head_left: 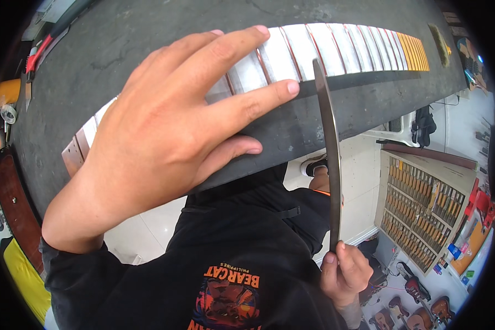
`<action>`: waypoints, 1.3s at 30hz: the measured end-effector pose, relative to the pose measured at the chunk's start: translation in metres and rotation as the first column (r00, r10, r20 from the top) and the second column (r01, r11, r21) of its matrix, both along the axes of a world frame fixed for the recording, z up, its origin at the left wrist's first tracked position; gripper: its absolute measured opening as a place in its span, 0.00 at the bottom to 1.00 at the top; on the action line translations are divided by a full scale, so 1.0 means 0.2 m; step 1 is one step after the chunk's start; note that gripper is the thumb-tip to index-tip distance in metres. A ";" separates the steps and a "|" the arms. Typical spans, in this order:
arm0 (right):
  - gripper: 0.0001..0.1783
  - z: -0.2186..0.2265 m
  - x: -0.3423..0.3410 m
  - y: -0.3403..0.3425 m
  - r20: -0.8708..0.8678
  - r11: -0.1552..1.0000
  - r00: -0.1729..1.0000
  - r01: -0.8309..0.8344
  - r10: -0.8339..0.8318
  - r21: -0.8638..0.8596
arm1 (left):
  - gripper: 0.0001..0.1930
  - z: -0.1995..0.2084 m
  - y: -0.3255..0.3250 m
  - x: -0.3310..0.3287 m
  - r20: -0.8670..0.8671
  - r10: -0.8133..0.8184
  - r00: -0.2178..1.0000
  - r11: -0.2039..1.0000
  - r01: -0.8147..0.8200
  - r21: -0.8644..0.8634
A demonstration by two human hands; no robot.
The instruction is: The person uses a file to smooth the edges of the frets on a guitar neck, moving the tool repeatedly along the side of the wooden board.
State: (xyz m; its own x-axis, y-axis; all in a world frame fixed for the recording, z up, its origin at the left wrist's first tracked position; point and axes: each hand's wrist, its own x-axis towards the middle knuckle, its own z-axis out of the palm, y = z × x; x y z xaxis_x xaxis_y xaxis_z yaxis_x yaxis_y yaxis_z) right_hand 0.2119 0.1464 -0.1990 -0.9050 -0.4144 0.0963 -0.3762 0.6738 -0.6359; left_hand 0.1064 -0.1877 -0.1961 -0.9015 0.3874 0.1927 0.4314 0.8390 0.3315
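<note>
A long guitar fretboard (327,49) lies on the dark bench, running from lower left to upper right. Silvery-white tape covers the spaces between its frets, with yellow tape over the far-right end. My left hand (176,115) rests across its left half, fingers spread and stretched out, hiding part of it. Between the thumb and fingers of my right hand (346,275), low in the view, is one end of a long, narrow metal file (331,148). The file points upward, and its tip overlaps the fretboard's near edge; whether it touches a fret I cannot tell.
The dark bench top (379,102) ends in a near edge just before my body. A red-handled cutter (34,58) lies at its far left, near a brown wooden piece (11,198). Right of me stands a case (423,157) with rows of brown-handled pieces; guitars (418,289) are below.
</note>
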 end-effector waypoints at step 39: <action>0.30 0.13 -0.33 -0.35 -0.012 0.990 0.998 -0.065 0.066 0.123 | 0.37 0.02 -0.04 -0.02 0.094 -0.030 0.995 0.999 0.029 0.017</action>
State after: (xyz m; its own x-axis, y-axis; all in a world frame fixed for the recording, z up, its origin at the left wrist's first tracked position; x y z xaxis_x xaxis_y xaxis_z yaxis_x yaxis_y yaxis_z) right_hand 0.1456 0.0758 -0.1720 -0.8743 -0.4823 0.0551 -0.4313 0.7198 -0.5439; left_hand 0.1027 -0.1950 -0.1925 -0.9041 0.4119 0.1139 0.4223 0.8206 0.3851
